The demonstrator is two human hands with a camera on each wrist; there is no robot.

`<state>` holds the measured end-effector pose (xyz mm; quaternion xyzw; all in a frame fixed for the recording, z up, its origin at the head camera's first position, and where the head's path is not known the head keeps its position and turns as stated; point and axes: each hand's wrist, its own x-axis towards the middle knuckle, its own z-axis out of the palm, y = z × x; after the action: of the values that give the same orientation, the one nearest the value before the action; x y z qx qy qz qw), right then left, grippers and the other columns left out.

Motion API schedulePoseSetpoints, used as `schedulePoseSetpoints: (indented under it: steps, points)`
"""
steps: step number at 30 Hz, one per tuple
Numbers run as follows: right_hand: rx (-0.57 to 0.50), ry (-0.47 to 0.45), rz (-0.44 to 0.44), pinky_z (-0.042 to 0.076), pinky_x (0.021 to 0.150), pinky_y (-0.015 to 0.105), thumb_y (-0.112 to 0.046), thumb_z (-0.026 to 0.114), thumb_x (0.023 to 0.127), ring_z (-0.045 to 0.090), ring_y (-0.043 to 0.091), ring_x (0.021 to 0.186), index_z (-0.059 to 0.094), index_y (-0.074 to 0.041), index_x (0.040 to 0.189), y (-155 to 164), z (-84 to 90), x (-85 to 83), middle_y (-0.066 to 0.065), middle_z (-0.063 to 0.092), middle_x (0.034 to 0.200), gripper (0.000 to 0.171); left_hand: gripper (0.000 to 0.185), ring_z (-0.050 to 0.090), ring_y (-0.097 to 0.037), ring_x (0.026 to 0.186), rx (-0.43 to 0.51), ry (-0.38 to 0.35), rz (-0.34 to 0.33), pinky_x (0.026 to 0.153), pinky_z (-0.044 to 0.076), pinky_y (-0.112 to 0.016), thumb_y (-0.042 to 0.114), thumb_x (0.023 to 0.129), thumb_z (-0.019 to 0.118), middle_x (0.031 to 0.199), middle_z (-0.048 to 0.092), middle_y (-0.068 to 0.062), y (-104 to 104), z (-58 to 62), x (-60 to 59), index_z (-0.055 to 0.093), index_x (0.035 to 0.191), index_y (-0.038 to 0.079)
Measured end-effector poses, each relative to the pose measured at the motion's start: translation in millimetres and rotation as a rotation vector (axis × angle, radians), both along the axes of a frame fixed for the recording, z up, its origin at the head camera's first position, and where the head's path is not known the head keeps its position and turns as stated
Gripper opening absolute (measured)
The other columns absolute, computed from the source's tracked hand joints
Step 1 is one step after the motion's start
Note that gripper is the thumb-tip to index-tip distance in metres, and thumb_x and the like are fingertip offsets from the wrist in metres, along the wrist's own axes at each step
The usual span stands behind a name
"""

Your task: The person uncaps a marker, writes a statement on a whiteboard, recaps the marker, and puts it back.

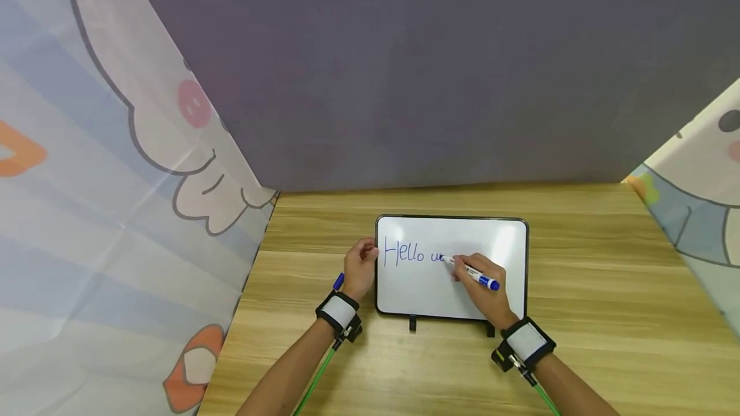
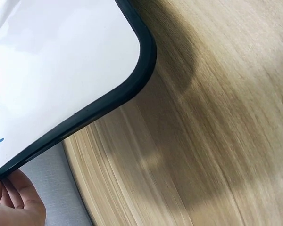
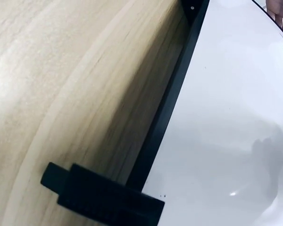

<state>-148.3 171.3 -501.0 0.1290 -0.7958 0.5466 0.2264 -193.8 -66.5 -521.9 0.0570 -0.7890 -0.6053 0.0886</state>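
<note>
A whiteboard (image 1: 428, 291) with a black frame stands on small black feet (image 1: 413, 323). Blue handwriting (image 1: 412, 253) across its upper left reads "Hello", followed by the start of a second word. My right hand (image 1: 484, 281) grips a white marker (image 1: 471, 273) with a blue end, its tip right at the last letter. On the opposite side, my left hand (image 1: 361, 267) pinches the board's left edge. Its fingers (image 2: 23, 190) curl behind the black frame (image 2: 70, 127) in the left wrist view. The right wrist view does not show the marker.
Light wood covers the table (image 1: 590, 275), which ends at a grey panel (image 1: 405, 82) behind. A small blue cap-like piece (image 1: 338, 281) shows beside my left wrist. Green cables (image 1: 315, 381) run from both wrist straps. Cartoon-printed sheets (image 1: 115, 210) hang at the sides.
</note>
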Motion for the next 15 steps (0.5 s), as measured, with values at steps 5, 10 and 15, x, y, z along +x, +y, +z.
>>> schedulePoseSetpoints:
  steps: [5, 10, 15]
  points:
    - [0.003, 0.024, -0.004, 0.047, 0.054, 0.011, 0.01, 0.063, 0.079, 0.06, 0.012, 0.057, 0.069, 0.008, 0.082, 1.4, -0.6, 2.2, 0.012, 0.063, 0.067, 0.007, 0.017, 0.06, -0.024, 0.082, -0.011, 0.013, 0.005, 0.07, 0.047, -0.02, -0.003, 0.086, 0.059, 0.093, 0.065, -0.02, 0.1, -2.0, 0.5, 0.065, 0.102, -0.005]
    - [-0.004, -0.009, -0.026, 0.047, 0.055, 0.011, 0.007, 0.063, 0.081, 0.061, 0.016, 0.058, 0.069, 0.007, 0.083, 5.9, -0.1, 4.2, 0.012, 0.064, 0.068, 0.007, 0.017, 0.06, -0.023, 0.083, -0.018, 0.009, 0.01, 0.071, 0.048, -0.021, -0.002, 0.087, 0.059, 0.094, 0.065, -0.02, -0.8, -3.7, -0.6, 0.065, 0.103, -0.004]
    - [-0.006, -0.034, -0.03, 0.048, 0.056, 0.011, 0.003, 0.063, 0.082, 0.061, 0.011, 0.06, 0.07, 0.005, 0.085, 8.4, -4.4, 2.4, 0.009, 0.064, 0.069, 0.008, 0.017, 0.06, -0.022, 0.081, -0.016, 0.023, 0.003, 0.07, 0.048, -0.021, -0.003, 0.086, 0.059, 0.093, 0.065, -0.02, 0.1, 0.4, 0.7, 0.064, 0.102, -0.005]
